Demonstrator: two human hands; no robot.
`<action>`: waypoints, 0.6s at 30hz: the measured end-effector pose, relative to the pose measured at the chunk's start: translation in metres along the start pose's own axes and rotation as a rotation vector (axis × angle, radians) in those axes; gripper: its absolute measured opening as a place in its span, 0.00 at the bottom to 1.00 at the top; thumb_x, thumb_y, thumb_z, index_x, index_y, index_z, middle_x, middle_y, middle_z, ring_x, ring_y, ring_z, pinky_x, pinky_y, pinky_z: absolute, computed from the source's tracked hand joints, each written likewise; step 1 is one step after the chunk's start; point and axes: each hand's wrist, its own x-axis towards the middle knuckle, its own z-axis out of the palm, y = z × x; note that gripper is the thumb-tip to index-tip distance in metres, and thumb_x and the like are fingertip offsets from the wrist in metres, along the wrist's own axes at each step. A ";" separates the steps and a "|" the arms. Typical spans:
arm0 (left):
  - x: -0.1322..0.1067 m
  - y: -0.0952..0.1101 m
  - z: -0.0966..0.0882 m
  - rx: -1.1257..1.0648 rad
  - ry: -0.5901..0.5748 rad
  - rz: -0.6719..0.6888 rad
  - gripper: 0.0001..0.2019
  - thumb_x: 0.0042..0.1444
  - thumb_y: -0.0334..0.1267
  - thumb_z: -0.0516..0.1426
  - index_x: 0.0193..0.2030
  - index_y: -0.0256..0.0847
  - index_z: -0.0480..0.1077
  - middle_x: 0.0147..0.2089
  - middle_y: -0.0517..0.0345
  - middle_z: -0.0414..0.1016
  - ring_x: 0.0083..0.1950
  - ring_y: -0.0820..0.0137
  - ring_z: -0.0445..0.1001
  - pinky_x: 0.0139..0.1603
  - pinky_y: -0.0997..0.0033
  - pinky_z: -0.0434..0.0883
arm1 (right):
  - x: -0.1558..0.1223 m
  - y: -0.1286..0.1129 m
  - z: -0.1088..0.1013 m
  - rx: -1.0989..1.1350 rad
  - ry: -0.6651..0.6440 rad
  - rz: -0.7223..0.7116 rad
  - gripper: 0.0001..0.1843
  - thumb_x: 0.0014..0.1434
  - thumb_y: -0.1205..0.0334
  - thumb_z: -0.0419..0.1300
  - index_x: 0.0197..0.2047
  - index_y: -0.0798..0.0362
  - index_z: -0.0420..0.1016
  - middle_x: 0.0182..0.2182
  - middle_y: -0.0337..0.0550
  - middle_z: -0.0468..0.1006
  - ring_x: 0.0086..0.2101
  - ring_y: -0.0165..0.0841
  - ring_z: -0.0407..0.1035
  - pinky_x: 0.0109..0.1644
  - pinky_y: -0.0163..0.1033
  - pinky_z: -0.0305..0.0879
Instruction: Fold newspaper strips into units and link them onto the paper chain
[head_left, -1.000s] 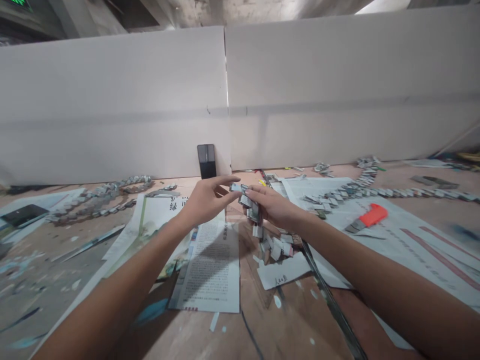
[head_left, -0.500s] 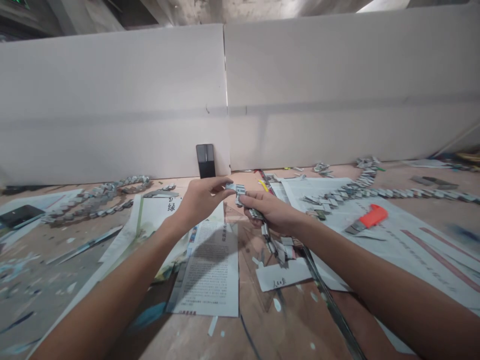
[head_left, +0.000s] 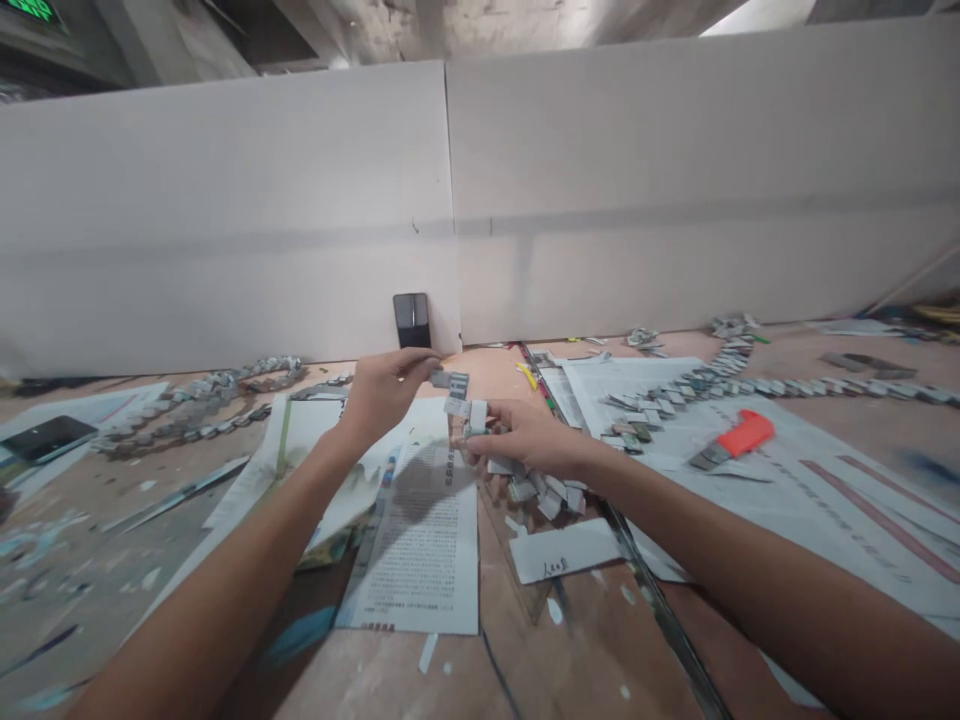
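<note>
Between my hands is a chain of folded newspaper strips (head_left: 456, 404), a zigzag of small grey and white links. My left hand (head_left: 380, 397) pinches its upper left end between thumb and fingertips. Lower down on the right, my right hand (head_left: 521, 437) grips the chain with thumb and fingers. More folded links (head_left: 551, 493) lie bunched on the table below my right hand, partly covered by it. Just in front of them rests a white paper strip (head_left: 566, 550) with dark lettering. A printed newspaper sheet (head_left: 416, 560) lies under my left hand.
An orange utility knife (head_left: 739, 440) lies on newspaper at the right. Long folded paper chains (head_left: 810, 388) stretch along both sides, another (head_left: 202, 400) at left. One phone (head_left: 411, 320) leans on the white board (head_left: 225, 220); another (head_left: 49, 438) lies left. A ruler-like strip (head_left: 176, 493) lies nearby.
My left hand has moved slightly left, and the held end of the chain shows more length between the hands. My right hand has shifted a little left and down, its fingers more spread.
</note>
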 end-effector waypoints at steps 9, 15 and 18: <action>-0.017 -0.026 -0.015 0.090 -0.593 -0.293 0.30 0.45 0.56 0.59 0.54 0.42 0.70 0.51 0.45 0.75 0.46 0.56 0.74 0.41 0.64 0.70 | 0.052 0.020 -0.039 -0.511 0.357 0.071 0.23 0.53 0.51 0.62 0.48 0.54 0.68 0.32 0.49 0.79 0.32 0.39 0.74 0.34 0.41 0.67; -0.046 -0.022 -0.006 0.240 -0.810 -0.346 0.35 0.33 0.48 0.65 0.52 0.39 0.71 0.51 0.41 0.73 0.48 0.49 0.73 0.43 0.61 0.68 | 0.040 0.018 -0.033 -0.645 0.556 0.016 0.31 0.55 0.53 0.60 0.58 0.60 0.62 0.54 0.63 0.68 0.55 0.50 0.62 0.55 0.49 0.57; -0.040 -0.003 -0.012 0.017 -0.702 -0.303 0.21 0.40 0.42 0.61 0.45 0.41 0.74 0.46 0.47 0.77 0.44 0.55 0.75 0.40 0.64 0.69 | 0.003 0.011 -0.016 -0.610 0.514 -0.025 0.30 0.55 0.49 0.60 0.57 0.56 0.64 0.56 0.57 0.68 0.55 0.46 0.62 0.57 0.47 0.57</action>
